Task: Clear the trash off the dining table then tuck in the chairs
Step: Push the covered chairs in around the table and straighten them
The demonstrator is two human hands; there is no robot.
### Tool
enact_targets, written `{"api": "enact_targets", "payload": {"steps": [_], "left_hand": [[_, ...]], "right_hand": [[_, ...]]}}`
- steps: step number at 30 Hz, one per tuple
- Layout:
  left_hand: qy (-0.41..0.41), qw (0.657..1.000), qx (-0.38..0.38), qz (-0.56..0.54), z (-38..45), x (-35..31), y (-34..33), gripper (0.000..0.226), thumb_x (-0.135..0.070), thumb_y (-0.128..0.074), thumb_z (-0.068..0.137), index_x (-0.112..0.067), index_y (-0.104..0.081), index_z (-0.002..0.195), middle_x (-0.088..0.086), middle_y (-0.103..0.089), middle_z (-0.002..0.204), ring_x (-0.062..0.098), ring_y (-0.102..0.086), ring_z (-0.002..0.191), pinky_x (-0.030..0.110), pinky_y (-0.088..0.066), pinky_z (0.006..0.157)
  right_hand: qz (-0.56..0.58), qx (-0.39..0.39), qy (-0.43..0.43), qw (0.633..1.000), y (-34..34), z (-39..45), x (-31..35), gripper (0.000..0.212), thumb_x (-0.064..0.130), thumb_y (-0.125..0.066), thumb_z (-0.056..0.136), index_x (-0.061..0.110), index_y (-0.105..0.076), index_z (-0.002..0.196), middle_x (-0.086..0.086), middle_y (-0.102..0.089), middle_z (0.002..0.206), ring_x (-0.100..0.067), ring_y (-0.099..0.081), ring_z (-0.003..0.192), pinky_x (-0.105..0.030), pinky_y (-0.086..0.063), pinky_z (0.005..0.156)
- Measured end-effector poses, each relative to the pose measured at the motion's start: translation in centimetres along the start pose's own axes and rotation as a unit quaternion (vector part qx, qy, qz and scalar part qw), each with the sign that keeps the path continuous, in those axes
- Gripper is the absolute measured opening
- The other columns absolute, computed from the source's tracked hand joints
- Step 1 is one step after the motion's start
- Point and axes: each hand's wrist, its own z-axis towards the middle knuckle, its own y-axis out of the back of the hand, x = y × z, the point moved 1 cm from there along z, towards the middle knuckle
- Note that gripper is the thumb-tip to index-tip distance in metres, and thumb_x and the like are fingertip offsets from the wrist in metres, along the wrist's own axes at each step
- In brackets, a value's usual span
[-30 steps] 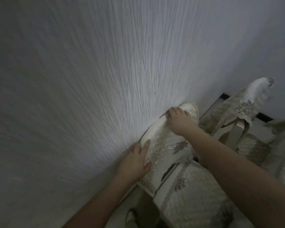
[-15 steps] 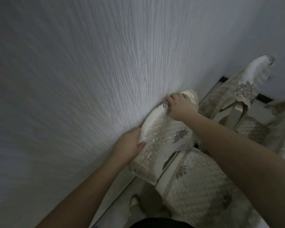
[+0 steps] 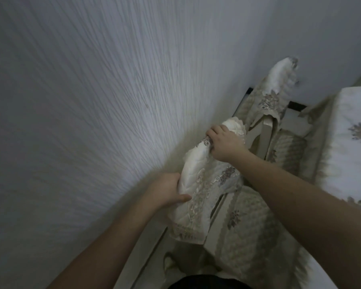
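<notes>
Both hands now clenched on the near chair's backrest (image 3: 198, 174) — left hand (image 3: 167, 191) has wrapped round its end, right hand (image 3: 225, 142) grips farther along. Looks ready to tuck in — table (image 3: 350, 142) is off right of my grip.

We count two hands, the left hand (image 3: 167, 191) and the right hand (image 3: 227, 143); two chairs, a near chair (image 3: 198, 197) and a far chair (image 3: 277, 94); one table (image 3: 350, 142); one wall (image 3: 92, 101).
</notes>
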Motion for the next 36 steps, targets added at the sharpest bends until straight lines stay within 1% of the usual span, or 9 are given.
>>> {"api": "enact_targets", "payload": {"steps": [3,7,10,17,22,24,29,33,36], "left_hand": [[-0.037,0.999,0.037,0.006,0.1,-1.5,-0.4,0.054,-0.060,-0.074,0.068,-0.022,-0.061,0.104,-0.006,-0.066,0.098,0.015,-0.062,0.088,0.028,-0.040,0.066],[-0.068,0.996,0.054,-0.014,0.1,-3.2,-1.3,0.045,-0.060,-0.077,0.065,-0.026,-0.056,0.087,-0.015,-0.060,0.082,0.007,-0.056,0.074,0.023,-0.039,0.057],[-0.081,0.995,0.058,-0.017,0.4,-4.3,-2.1,0.057,-0.066,-0.074,0.061,-0.023,-0.063,0.095,-0.011,-0.068,0.091,0.009,-0.062,0.080,0.031,-0.052,0.069],[-0.091,0.994,0.067,-0.004,1.3,-5.8,-2.0,0.058,-0.061,-0.078,0.062,-0.017,-0.065,0.099,-0.004,-0.070,0.095,0.014,-0.065,0.086,0.031,-0.051,0.072],[-0.093,0.994,0.066,-0.008,0.9,-6.5,-1.5,0.042,-0.050,-0.080,0.069,-0.020,-0.059,0.090,-0.001,-0.069,0.095,0.017,-0.065,0.087,0.019,-0.034,0.057],[-0.091,0.994,0.064,-0.011,1.0,-6.8,-1.4,0.041,-0.049,-0.080,0.069,-0.024,-0.053,0.087,-0.002,-0.068,0.093,0.015,-0.064,0.084,0.018,-0.032,0.056],[-0.069,0.995,0.066,-0.018,1.4,-6.6,-2.1,0.054,-0.056,-0.081,0.064,-0.016,-0.060,0.093,0.000,-0.068,0.094,0.016,-0.065,0.080,0.027,-0.047,0.063],[-0.083,0.994,0.062,-0.022,1.4,-6.6,-2.3,0.055,-0.056,-0.081,0.064,-0.015,-0.062,0.096,-0.001,-0.069,0.095,0.016,-0.065,0.085,0.026,-0.046,0.065],[-0.082,0.994,0.066,-0.020,1.5,-6.6,-2.6,0.060,-0.059,-0.080,0.062,-0.015,-0.063,0.101,-0.003,-0.069,0.098,0.015,-0.065,0.089,0.029,-0.051,0.072]], "right_hand": [[0.006,-0.010,-0.015,1.000,-0.1,-1.9,-0.7,0.040,0.020,-0.053,0.075,0.010,-0.053,0.114,-0.010,-0.051,0.116,-0.032,-0.046,0.110,-0.044,-0.046,0.087],[0.019,-0.008,-0.037,0.999,0.1,-4.1,-1.9,0.041,0.022,-0.048,0.073,0.010,-0.055,0.111,-0.010,-0.053,0.115,-0.031,-0.047,0.108,-0.046,-0.047,0.085],[0.013,-0.010,-0.067,0.998,0.4,-5.6,-2.7,0.043,0.016,-0.051,0.081,0.011,-0.051,0.123,-0.009,-0.049,0.127,-0.029,-0.043,0.120,-0.043,-0.045,0.092],[0.037,0.025,-0.100,0.994,1.3,-5.8,-3.4,0.042,0.012,-0.047,0.087,0.010,-0.047,0.129,-0.010,-0.043,0.134,-0.029,-0.037,0.127,-0.042,-0.039,0.100],[0.056,0.026,-0.099,0.993,1.4,-5.8,-3.6,0.046,0.009,-0.051,0.084,0.009,-0.048,0.129,-0.011,-0.044,0.133,-0.030,-0.037,0.126,-0.040,-0.037,0.102],[0.056,0.029,-0.103,0.993,1.5,-5.7,-3.9,0.046,0.009,-0.050,0.084,0.009,-0.047,0.130,-0.011,-0.044,0.133,-0.030,-0.037,0.126,-0.038,-0.035,0.102],[0.060,0.020,-0.105,0.992,1.4,-5.8,-3.9,0.044,0.006,-0.049,0.084,0.006,-0.048,0.128,-0.013,-0.045,0.130,-0.031,-0.039,0.124,-0.037,-0.033,0.102],[0.067,-0.001,-0.108,0.992,1.2,-6.2,-3.7,0.042,0.004,-0.046,0.085,0.005,-0.048,0.127,-0.013,-0.044,0.132,-0.030,-0.038,0.125,-0.035,-0.033,0.101],[0.063,-0.006,-0.108,0.992,1.1,-6.4,-3.9,0.040,0.004,-0.045,0.087,0.006,-0.048,0.128,-0.012,-0.043,0.135,-0.027,-0.036,0.128,-0.031,-0.031,0.099]]}}
